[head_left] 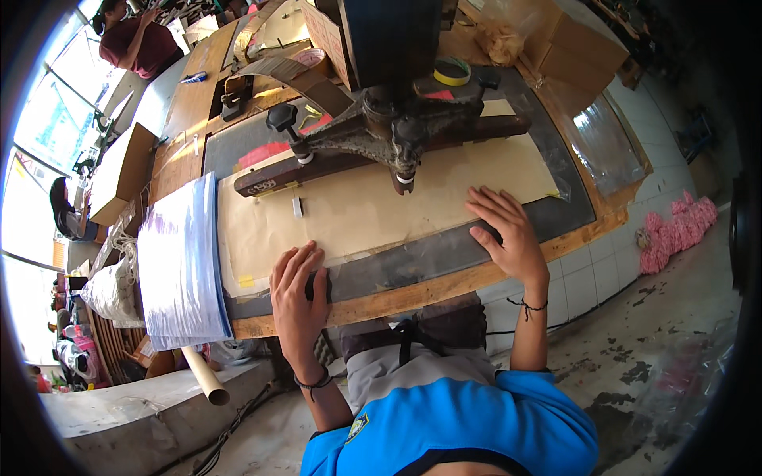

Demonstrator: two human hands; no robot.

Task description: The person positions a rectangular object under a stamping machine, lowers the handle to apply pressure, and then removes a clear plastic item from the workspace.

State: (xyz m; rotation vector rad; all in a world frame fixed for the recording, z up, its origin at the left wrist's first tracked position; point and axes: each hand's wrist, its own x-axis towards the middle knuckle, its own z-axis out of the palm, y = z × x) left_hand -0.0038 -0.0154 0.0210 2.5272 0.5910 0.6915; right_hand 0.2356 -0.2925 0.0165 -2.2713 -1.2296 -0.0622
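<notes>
My left hand (pixel 299 289) lies with its fingers stretched out on the near left edge of a long tan paper sheet (pixel 373 226). My right hand (pixel 508 238) rests at the sheet's right part, fingers spread and thumb apart, holding nothing. Beneath the sheet is a dark grey flat bed (pixel 413 256). Over its far part stands a dark metal press (pixel 385 131) with knobs and a long brown bar (pixel 274 176) reaching across the paper. A small silvery rectangular piece (pixel 298 208) sits on the sheet near the bar.
Left of the sheet lies a stack of clear plastic bags (pixel 181 266). A yellow tape roll (pixel 452 71), cardboard box (pixel 573 57) and brown tape roll (pixel 309 59) are behind. A wooden edge (pixel 389 303) borders the table. Pink twine (pixel 675 230) lies right; another person (pixel 139 40) is far left.
</notes>
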